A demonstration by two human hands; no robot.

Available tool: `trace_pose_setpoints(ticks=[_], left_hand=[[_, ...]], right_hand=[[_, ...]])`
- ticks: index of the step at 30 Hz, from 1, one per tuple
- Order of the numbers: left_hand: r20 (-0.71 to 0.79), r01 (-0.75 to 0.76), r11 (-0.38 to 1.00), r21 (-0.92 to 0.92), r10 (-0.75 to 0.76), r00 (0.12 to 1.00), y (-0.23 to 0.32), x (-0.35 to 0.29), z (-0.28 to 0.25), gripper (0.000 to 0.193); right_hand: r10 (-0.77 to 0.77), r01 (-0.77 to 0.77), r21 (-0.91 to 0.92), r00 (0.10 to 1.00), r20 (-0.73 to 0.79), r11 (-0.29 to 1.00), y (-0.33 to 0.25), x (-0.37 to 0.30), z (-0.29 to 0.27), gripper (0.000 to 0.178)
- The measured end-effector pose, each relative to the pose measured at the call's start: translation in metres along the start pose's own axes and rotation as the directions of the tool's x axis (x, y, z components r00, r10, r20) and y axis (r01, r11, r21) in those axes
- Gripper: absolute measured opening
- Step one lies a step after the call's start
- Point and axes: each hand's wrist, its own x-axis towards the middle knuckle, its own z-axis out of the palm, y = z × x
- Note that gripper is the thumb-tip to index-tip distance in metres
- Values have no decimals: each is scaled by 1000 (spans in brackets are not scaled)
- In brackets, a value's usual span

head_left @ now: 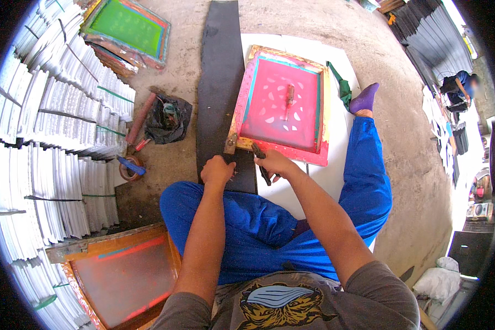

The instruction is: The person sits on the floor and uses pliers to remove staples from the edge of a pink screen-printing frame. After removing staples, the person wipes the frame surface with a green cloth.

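My left hand [217, 170] is closed round the dark handle of a flat brownish metal tool [230, 145], much like a scraper. Its blade lies at the near left corner of a wooden screen-printing frame [298, 153]. The frame's pink mesh [264, 104] shows pale leaf-like shapes. Just right of that corner, my right hand [275, 164] grips a slim black-handled tool [262, 171]; fingers partly cover it, and its exact kind is unclear. On the mesh lies a small red-handled tool [290, 94].
Under the frame are a white sheet [335, 55] and a long black board [220, 82]. Bundled white sheets [66, 110] stand at left, near a black plastic bag [168, 118] and a tape roll [131, 167]. More frames [126, 27] lie around. A person [460, 91] sits far right.
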Motion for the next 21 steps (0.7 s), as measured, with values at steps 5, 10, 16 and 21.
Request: trace_pose_setpoints(ticks=[5, 10, 16, 21], left_hand=[[108, -42, 996, -73, 50, 993, 3, 1, -7, 47], [61, -31, 994, -103, 37, 997, -1, 11, 10, 45], [69, -65, 988, -143, 75, 995, 0, 15, 12, 45], [80, -39, 990, -134, 50, 996, 4, 15, 9, 44]], right_hand=[[40, -38, -24, 997, 68, 999, -4, 11, -16, 39], [164, -169, 7, 967, 197, 986, -16, 20, -31, 40], [162, -156, -50, 977, 139, 986, -16, 15, -24, 17], [-119, 61, -258, 969, -216, 964, -20, -6, 17, 24]])
